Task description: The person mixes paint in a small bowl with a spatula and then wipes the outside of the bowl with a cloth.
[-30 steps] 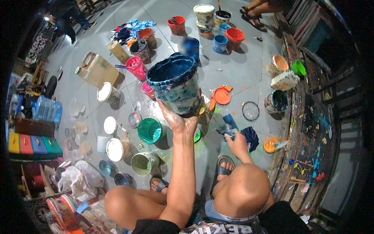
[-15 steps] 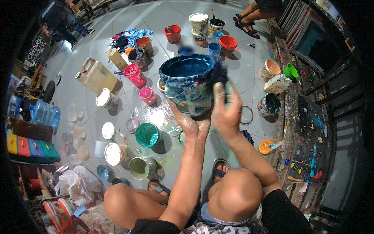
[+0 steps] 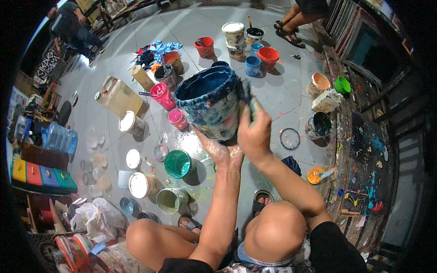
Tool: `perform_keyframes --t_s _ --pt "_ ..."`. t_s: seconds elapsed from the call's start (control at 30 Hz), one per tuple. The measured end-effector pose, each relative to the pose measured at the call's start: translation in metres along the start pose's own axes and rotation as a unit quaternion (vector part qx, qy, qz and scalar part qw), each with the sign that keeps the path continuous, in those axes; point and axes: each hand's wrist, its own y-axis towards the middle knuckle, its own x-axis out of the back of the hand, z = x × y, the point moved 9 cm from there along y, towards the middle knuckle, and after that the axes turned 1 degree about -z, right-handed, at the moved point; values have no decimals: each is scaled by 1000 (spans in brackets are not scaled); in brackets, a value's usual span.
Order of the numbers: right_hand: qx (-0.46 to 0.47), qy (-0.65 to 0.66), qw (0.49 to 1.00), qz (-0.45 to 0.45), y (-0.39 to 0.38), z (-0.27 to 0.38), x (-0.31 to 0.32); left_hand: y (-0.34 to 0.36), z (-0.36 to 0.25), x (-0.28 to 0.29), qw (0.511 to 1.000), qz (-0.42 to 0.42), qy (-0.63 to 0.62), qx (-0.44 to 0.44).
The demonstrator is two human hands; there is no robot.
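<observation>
A paint-smeared bucket [image 3: 216, 113] with a dark blue inside and rim is held up in front of me, tilted a little to the left. My left hand [image 3: 222, 152] supports it from below, palm up, thumb along its lower left side. On the bucket's right side, my right hand [image 3: 256, 136] presses a dark cloth [image 3: 246, 93], blurred by motion, against the wall. Its fingers are closed around the cloth and partly hidden. Behind the bucket, a small dark blue container [image 3: 220, 64] shows only in part.
Around stand a green bucket [image 3: 177, 164], a pink bucket [image 3: 162, 96], red buckets [image 3: 268, 57], a jerrycan [image 3: 119, 98] and a lidded white bucket [image 3: 142, 185]. A paint-spattered bench [image 3: 364, 159] lies right. Two people are farther off, one showing legs in sandals [image 3: 291, 36].
The bucket has shifted slightly left and tipped further that way. My right hand has moved left with it, the cloth still at the bucket's side. The person at far left has changed posture.
</observation>
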Motion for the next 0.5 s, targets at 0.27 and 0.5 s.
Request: perform_keyframes --t_s 0.27,0.5 --pt "172 -72 977 99 -35 41 -20 7 -32 -13 992 56 79 -77" --pt "-97 73 991 -65 23 -3 18 -10 -4 -30 997 46 39 -40"
